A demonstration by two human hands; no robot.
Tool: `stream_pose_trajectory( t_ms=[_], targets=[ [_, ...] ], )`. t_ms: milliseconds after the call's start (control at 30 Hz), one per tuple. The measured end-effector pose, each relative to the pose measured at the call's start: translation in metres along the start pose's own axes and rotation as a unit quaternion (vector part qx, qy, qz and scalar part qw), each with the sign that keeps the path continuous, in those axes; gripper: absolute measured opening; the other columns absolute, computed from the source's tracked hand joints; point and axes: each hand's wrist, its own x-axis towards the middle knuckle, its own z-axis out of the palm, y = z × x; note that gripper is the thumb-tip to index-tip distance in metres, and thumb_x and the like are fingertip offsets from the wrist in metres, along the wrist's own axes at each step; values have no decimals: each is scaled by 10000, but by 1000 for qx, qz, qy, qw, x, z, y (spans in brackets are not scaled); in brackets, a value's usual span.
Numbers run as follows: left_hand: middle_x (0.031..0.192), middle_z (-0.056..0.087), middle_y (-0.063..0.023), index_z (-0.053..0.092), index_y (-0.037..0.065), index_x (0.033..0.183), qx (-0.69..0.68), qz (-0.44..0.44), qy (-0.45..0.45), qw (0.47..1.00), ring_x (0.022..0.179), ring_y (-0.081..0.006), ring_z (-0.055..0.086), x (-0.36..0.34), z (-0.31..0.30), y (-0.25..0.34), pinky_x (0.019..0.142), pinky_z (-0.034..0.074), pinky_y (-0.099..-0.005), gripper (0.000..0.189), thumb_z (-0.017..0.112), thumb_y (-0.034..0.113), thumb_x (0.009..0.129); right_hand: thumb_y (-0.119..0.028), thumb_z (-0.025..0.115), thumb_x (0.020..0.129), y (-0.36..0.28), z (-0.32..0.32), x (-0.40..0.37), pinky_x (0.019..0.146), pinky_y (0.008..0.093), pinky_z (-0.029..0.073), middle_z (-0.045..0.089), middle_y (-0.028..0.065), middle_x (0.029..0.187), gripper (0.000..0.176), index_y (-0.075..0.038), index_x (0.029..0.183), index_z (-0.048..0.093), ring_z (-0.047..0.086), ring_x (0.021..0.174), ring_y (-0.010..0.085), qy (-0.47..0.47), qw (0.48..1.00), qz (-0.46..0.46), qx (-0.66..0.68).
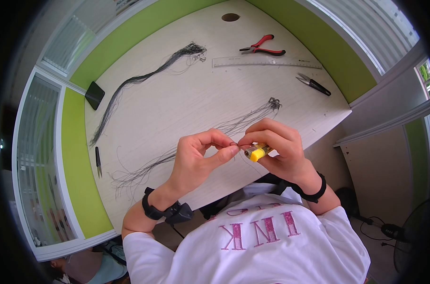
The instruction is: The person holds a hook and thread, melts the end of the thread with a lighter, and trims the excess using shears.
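Observation:
My left hand is closed in a pinch, thumb against forefinger, on a small loop of thin dark cord. My right hand wraps its lower fingers round a lighter with a yellow top. Its thumb and forefinger meet close to the left fingertips, near the cord; the exact contact is too small to make out. Beneath both hands a loose bundle of thin dark cords runs across the table, with small knotted loops at its far right end.
A second, denser cord bundle curves along the table's left side. Farther back lie red-handled pliers, a clear ruler and black thread snips. A dark phone-like slab and black tweezers sit by the left green partition.

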Motion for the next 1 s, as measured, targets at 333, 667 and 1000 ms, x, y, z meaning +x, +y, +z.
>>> stream_pose_trajectory(
  t_ms=[333,667,1000],
  targets=[
    [847,621,-39,630,-32,874,-30,-63,-27,997,805,-83,551,0,0,3,758,434,-228,115,630,66,812,86,633,545,8,9,-2,538,315,445,532,94,827,380,-11,892,511,546,669,259,15,996,-49,-79],
    [852,656,-49,648,-40,939,-91,-88,-26,992,782,-72,583,1,-2,1,732,464,-206,168,642,90,831,47,664,584,9,-2,2,555,292,423,589,67,793,308,-41,874,615,556,652,210,51,992,-92,-65],
    [874,642,-73,627,-66,952,-101,-116,-48,987,802,-98,563,1,-4,2,757,445,-227,196,608,71,812,-40,717,638,6,-4,8,515,275,384,572,53,781,233,-29,849,617,526,606,174,26,977,-168,-131]
  ],
)
